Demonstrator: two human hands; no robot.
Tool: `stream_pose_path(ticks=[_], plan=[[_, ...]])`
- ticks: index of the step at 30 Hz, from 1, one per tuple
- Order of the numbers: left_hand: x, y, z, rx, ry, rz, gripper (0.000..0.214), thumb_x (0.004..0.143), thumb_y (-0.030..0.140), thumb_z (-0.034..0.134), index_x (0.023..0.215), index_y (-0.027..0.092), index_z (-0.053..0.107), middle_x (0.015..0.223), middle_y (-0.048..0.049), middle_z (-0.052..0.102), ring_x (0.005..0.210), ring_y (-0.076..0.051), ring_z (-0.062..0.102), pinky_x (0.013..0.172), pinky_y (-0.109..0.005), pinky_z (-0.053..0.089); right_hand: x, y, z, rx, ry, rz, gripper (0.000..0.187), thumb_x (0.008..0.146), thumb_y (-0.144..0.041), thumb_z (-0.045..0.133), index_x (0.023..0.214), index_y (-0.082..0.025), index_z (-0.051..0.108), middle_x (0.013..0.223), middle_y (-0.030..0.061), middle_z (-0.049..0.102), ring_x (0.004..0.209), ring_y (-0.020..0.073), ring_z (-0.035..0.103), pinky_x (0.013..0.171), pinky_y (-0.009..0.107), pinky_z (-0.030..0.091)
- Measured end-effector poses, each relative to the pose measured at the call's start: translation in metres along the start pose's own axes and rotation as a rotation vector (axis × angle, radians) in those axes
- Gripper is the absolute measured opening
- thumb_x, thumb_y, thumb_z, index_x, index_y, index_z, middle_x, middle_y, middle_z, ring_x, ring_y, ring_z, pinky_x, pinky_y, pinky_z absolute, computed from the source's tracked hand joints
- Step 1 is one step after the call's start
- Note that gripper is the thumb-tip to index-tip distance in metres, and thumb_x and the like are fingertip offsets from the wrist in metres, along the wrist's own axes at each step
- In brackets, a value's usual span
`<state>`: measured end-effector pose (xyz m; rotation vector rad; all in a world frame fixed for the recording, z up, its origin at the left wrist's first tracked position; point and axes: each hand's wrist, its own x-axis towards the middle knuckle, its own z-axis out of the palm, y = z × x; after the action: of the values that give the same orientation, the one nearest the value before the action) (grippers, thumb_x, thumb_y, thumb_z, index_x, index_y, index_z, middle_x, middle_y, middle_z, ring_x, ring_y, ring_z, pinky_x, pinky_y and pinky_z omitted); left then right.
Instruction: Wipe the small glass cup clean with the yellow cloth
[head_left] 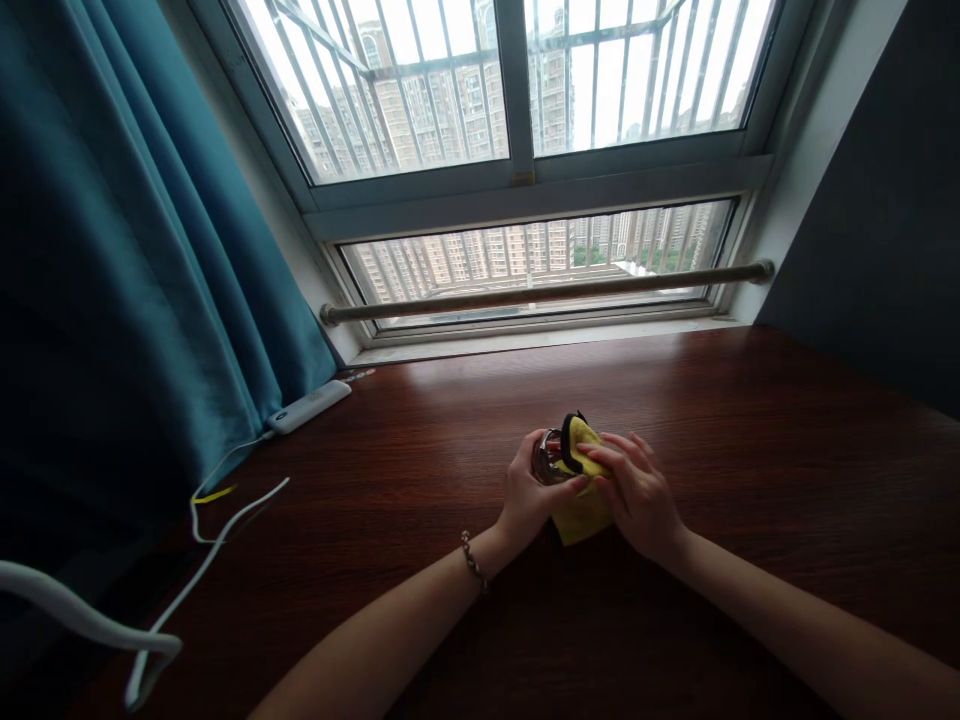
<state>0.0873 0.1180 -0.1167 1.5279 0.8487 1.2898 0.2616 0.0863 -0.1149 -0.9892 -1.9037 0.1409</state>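
My left hand (527, 485) is closed around a small, shiny, rounded glass (546, 455), held with its side toward the window; much of it is hidden by the fingers and the cloth. A yellow cloth (583, 515) with a dark edging covers the right side of the glass and hangs below it. Pressed against that cloth, my right hand (636, 490) has its fingers bent over the upper part. Both hands are close together above the brown wooden tabletop (420, 430). A chain bracelet (472, 560) circles the left wrist.
At the far left of the tabletop lies a white power strip (310, 407) beside a blue curtain (187, 250). White cables (214, 555) run along the left side, with a yellow strip (214, 495) near them. A metal rail (540, 295) crosses the window behind.
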Motion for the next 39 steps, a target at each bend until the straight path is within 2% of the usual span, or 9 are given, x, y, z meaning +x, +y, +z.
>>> stream_pose_path(ticks=[3,6,10,12,17,22,27,33,39], plan=[[0.003,-0.001,-0.003,-0.132,0.064,-0.073,0.055,0.069,0.038,0.073,0.112,0.016,0.046,0.100,-0.0081,0.061,0.094,-0.022,0.059,0.085,-0.035,0.047,0.000,0.005,0.005,0.123,-0.001,0.176,0.034,0.096,-0.030,0.042,0.126,-0.016,0.042,0.123,0.0123,0.051,0.112,0.0291,0.047,0.096,0.046,0.037],[0.004,-0.003,-0.001,-0.270,0.092,-0.126,0.048,0.078,0.051,0.060,0.107,0.015,0.048,0.101,-0.0096,0.062,0.096,-0.023,0.060,0.087,-0.037,0.046,-0.004,0.001,0.009,0.223,-0.103,0.181,0.036,0.096,-0.032,0.041,0.129,-0.016,0.037,0.112,0.0119,0.057,0.098,0.0261,0.057,0.083,0.037,0.049],[0.001,-0.001,0.005,-0.409,0.021,-0.175,0.056,0.086,0.064,0.032,0.110,0.016,0.045,0.115,-0.0137,0.057,0.105,-0.025,0.057,0.092,-0.043,0.044,-0.011,-0.011,0.011,0.247,-0.253,0.058,0.063,0.091,-0.035,0.050,0.139,-0.011,0.018,0.131,0.0200,0.037,0.124,0.0342,0.033,0.101,0.049,0.033],[0.000,0.002,0.006,-0.407,-0.035,-0.162,0.063,0.079,0.069,0.041,0.115,0.016,0.043,0.120,-0.0138,0.055,0.111,-0.027,0.053,0.096,-0.043,0.041,-0.014,-0.013,0.011,0.247,-0.254,0.044,0.070,0.091,-0.036,0.050,0.141,-0.011,0.009,0.133,0.0212,0.032,0.128,0.0353,0.025,0.103,0.053,0.027],[0.000,0.003,0.001,-0.260,-0.128,-0.157,0.057,0.060,0.038,0.080,0.106,0.014,0.054,0.105,-0.0102,0.059,0.103,-0.025,0.054,0.093,-0.039,0.041,-0.014,-0.009,0.008,0.294,-0.167,0.051,0.075,0.092,-0.037,0.048,0.143,-0.017,-0.003,0.139,0.0182,0.018,0.129,0.0324,0.022,0.106,0.051,0.022],[-0.004,-0.007,0.004,-0.272,-0.241,-0.189,0.078,0.049,0.013,0.084,0.118,0.017,0.049,0.105,-0.0092,0.059,0.100,-0.026,0.056,0.089,-0.039,0.044,-0.006,-0.013,0.001,0.308,-0.165,-0.046,0.075,0.094,-0.041,0.045,0.145,-0.016,-0.004,0.147,0.0152,-0.005,0.134,0.0338,0.003,0.107,0.049,0.022],[-0.006,-0.004,0.008,-0.402,-0.295,-0.269,0.082,0.044,0.005,0.084,0.118,0.015,0.050,0.106,-0.0098,0.061,0.099,-0.025,0.058,0.085,-0.033,0.047,-0.005,-0.019,-0.002,0.273,-0.240,-0.114,0.069,0.094,-0.048,0.042,0.145,-0.014,0.010,0.148,0.0150,-0.002,0.133,0.0372,0.001,0.107,0.054,0.016],[0.002,0.000,-0.002,-0.671,-0.203,-0.425,0.044,0.078,0.044,0.064,0.112,0.017,0.057,0.110,-0.0081,0.061,0.096,-0.019,0.059,0.083,-0.031,0.048,-0.006,-0.021,0.001,0.219,-0.298,-0.156,0.069,0.096,-0.047,0.037,0.146,-0.013,0.005,0.149,0.0158,-0.002,0.133,0.0369,0.001,0.107,0.055,0.015],[0.010,-0.007,-0.014,-0.880,-0.236,-0.622,0.069,0.083,0.067,0.036,0.108,0.009,0.062,0.098,-0.0134,0.065,0.089,-0.023,0.061,0.077,-0.034,0.050,-0.007,-0.025,0.002,0.083,-0.427,-0.246,0.065,0.096,-0.049,0.036,0.144,-0.008,0.017,0.149,0.0161,0.001,0.133,0.0376,-0.001,0.108,0.054,0.015]])
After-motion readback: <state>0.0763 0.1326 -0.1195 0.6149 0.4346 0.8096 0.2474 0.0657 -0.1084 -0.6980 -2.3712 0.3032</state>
